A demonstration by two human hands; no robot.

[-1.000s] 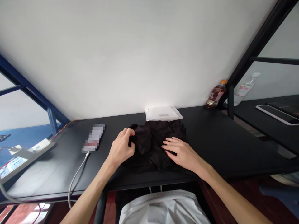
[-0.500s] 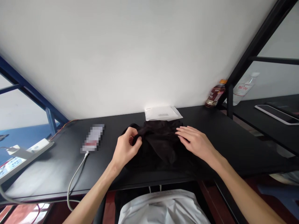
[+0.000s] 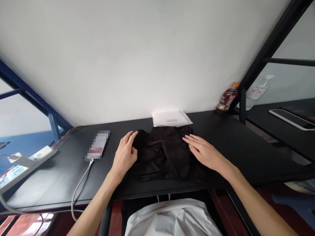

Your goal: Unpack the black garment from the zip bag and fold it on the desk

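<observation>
A black garment lies bunched and creased on the black desk, its exact kind not clear. My left hand rests at the cloth's left edge, fingers stretched out and holding nothing. On the right side of the cloth lies my right hand, its fingers straight and flat against the fabric. Just behind the garment is a white plastic packet, close to the wall.
A phone on a white charging cable lies to the left, near a power strip. A dark drink bottle stands at the back right. Beyond the frame are a clear bottle and a tablet-like device.
My left hand has let go of the pinched cloth and shifted left, its fingers now extended. The fabric lies flatter and more spread out. My right hand has barely moved.
</observation>
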